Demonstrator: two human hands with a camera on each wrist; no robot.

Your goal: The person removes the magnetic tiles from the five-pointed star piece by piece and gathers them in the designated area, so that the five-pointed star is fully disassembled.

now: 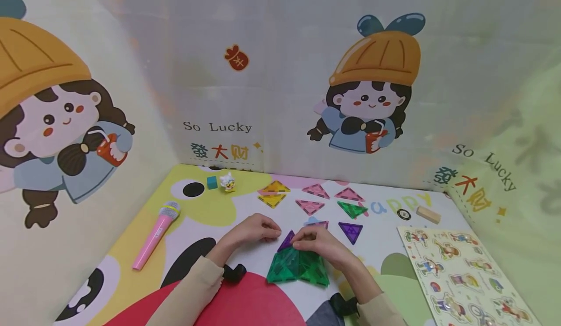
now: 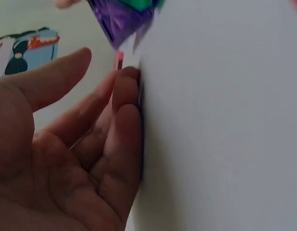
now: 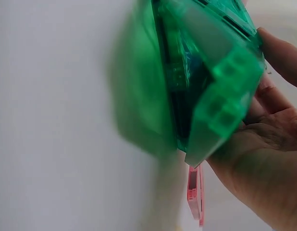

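A small structure of green see-through triangle tiles (image 1: 298,269) stands on the play mat (image 1: 245,209) in front of me. My right hand (image 1: 317,244) grips its top, fingers curled over the peak. In the right wrist view the green tiles (image 3: 206,82) lie against my right hand (image 3: 268,159). A purple triangle tile (image 1: 287,241) leans on the structure's left side. My left hand (image 1: 258,229) rests on the mat just left of it and holds nothing. The left wrist view shows the left hand (image 2: 91,144) with relaxed fingers, the purple tile (image 2: 120,19) beyond the fingertips.
Loose triangle tiles lie behind the hands: yellow (image 1: 272,193), pink (image 1: 309,206), green (image 1: 352,210), purple (image 1: 350,231). A pink toy microphone (image 1: 155,236) is at the left. At the right are a wooden block (image 1: 428,214) and a picture puzzle board (image 1: 464,272). Printed walls enclose the mat.
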